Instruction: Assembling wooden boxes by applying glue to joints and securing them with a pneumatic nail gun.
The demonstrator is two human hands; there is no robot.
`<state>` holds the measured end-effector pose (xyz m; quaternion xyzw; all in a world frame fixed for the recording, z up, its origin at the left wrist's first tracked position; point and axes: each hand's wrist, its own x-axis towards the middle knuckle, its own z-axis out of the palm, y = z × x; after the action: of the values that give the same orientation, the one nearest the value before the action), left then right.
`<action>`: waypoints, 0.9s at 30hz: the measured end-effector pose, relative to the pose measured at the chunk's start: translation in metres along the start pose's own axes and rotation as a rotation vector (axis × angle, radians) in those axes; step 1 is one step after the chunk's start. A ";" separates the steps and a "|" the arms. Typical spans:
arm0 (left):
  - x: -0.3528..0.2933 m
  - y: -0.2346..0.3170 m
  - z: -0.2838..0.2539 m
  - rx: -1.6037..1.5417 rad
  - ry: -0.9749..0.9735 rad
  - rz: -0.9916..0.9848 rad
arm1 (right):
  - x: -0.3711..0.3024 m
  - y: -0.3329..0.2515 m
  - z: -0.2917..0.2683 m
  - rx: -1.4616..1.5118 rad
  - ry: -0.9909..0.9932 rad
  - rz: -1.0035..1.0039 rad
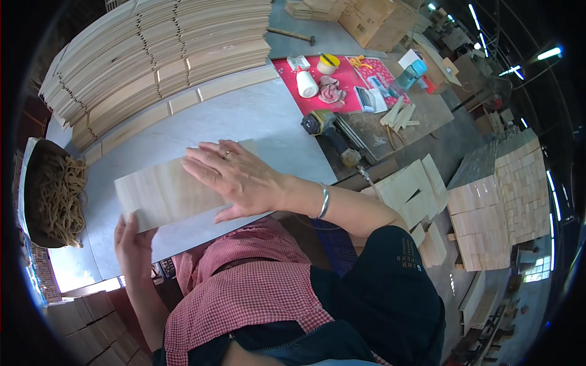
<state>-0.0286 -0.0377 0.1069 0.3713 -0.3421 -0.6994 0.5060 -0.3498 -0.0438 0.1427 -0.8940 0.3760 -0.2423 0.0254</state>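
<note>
A pale rectangular wooden board point(155, 192) lies at a slight slant above the grey-white tabletop point(274, 131), near its front edge. My left hand point(133, 241) pinches the board's near left corner, the fingertips over its edge. Across the right part of the board my right hand point(235, 177) is laid flat, fingers stretched out and palm down, hiding much of that end. Whether the board touches the tabletop all along its underside is hard to tell.
Stacked wooden slats point(165, 49) line the table's far side. At left stands a bin of tan bands point(61, 201). Rightward lie a black-and-yellow power tool point(332, 137), a white bottle point(306, 84), a pink cloth point(331, 90), a hammer point(293, 35) and piled boards point(409, 189).
</note>
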 end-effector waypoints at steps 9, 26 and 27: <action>-0.014 0.004 -0.033 -0.062 0.120 0.062 | 0.015 0.011 -0.003 -0.031 -0.171 0.007; -0.006 -0.015 -0.013 1.267 0.267 0.208 | -0.009 0.048 -0.012 0.026 -0.220 0.162; -0.007 -0.014 -0.012 1.289 0.252 0.183 | -0.008 0.048 -0.010 0.025 -0.226 0.155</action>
<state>-0.0235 -0.0287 0.0901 0.6482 -0.6602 -0.2602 0.2762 -0.3904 -0.0717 0.1371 -0.8835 0.4356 -0.1419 0.0976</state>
